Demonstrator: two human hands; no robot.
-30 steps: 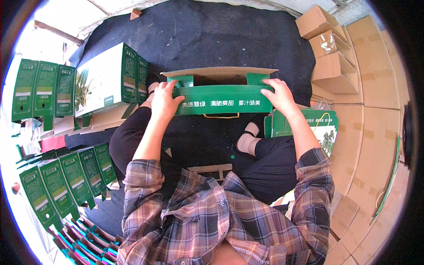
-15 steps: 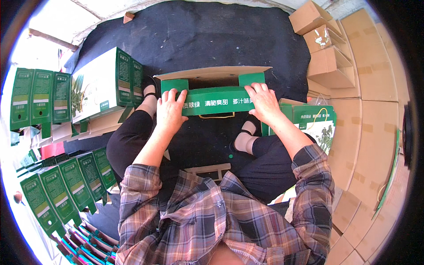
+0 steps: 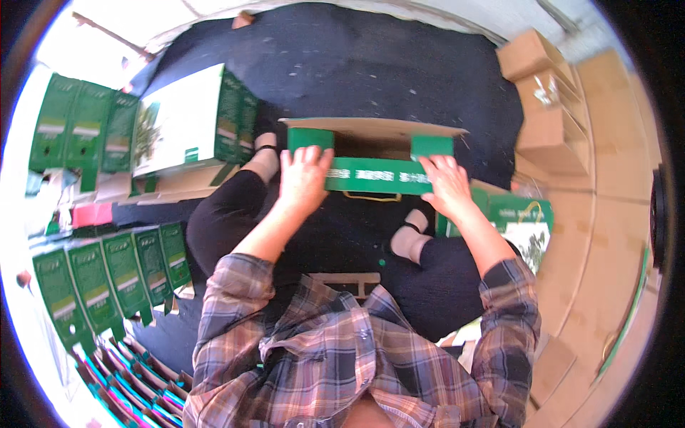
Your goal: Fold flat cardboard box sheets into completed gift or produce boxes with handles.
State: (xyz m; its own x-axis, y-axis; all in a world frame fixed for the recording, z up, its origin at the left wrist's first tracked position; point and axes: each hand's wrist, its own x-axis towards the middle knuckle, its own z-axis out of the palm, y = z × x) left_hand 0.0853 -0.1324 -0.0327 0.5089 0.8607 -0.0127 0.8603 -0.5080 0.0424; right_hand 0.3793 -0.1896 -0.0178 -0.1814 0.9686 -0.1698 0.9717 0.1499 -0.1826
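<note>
The green carton (image 3: 374, 160) stands on the dark floor mat (image 3: 399, 64) before the knees. Left hand (image 3: 303, 178) and right hand (image 3: 448, 184) press flat, fingers spread, on its front flap. Light, creasable cardboard; hold by edges.
</note>
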